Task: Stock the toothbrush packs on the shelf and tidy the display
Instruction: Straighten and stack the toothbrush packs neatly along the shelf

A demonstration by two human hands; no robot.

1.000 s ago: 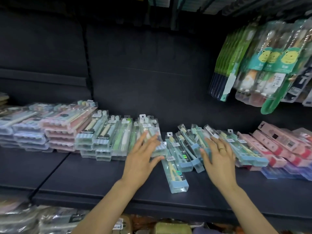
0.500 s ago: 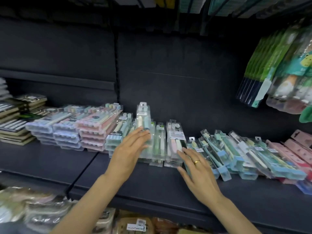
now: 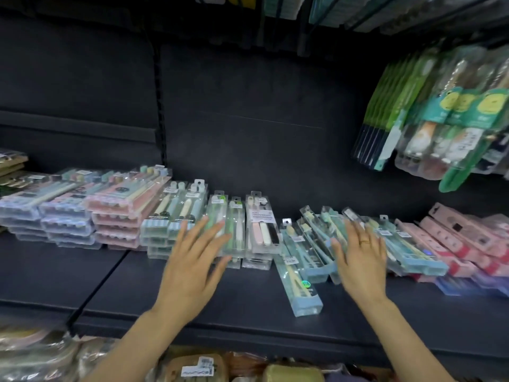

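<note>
Landmark: stray blue pack [image 3: 298, 282], lying askew on shelf [image 3: 225, 304], nearest front edge.

Left hand [image 3: 192, 268]: fingers spread flat, gripping nothing, over green packs [image 3: 230, 230] left of stray.

Right hand [image 3: 360, 260]: fingers spread, holding nothing, on slanted blue row [image 3: 407, 246] right of stray.

Risks: sideways sweep knocks stray off edge; leaning row slides or fans out; uneven push topples stack.

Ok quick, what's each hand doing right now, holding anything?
Left hand: open, fingers spread over the green toothbrush packs, holding nothing.
Right hand: open, fingers spread over the slanted blue toothbrush packs, holding nothing.
</note>
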